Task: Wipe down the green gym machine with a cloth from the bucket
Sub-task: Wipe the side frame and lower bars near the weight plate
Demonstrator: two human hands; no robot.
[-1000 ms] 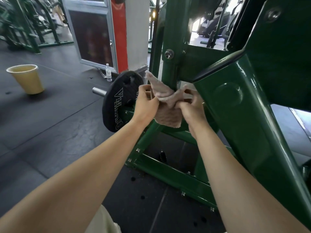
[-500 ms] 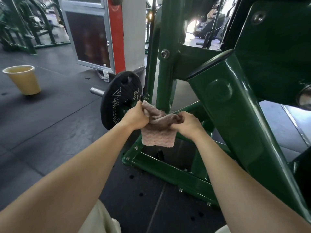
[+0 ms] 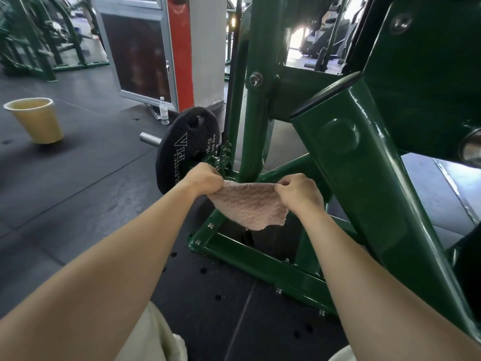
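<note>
Fingers [image 3: 218, 180] of left hand [image 3: 204, 178], right hand [image 3: 299, 192] pinch cloth [image 3: 250, 207] (lower edge free).

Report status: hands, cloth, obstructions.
Left hand and right hand grip the cloth, stretched between them. Cloth low, in front of green machine. Weight plate beside left hand.

Both your bare forearms reach forward, left hand [image 3: 205, 178] and right hand [image 3: 299, 195] apart, knuckles up, fingers curled, each pinching the pink cloth [image 3: 250, 207].

Daylight from blown-out rear windows [image 3: 296, 40], glare on green machine [image 3: 364, 165], edges bent, far background perhaps soft
</note>
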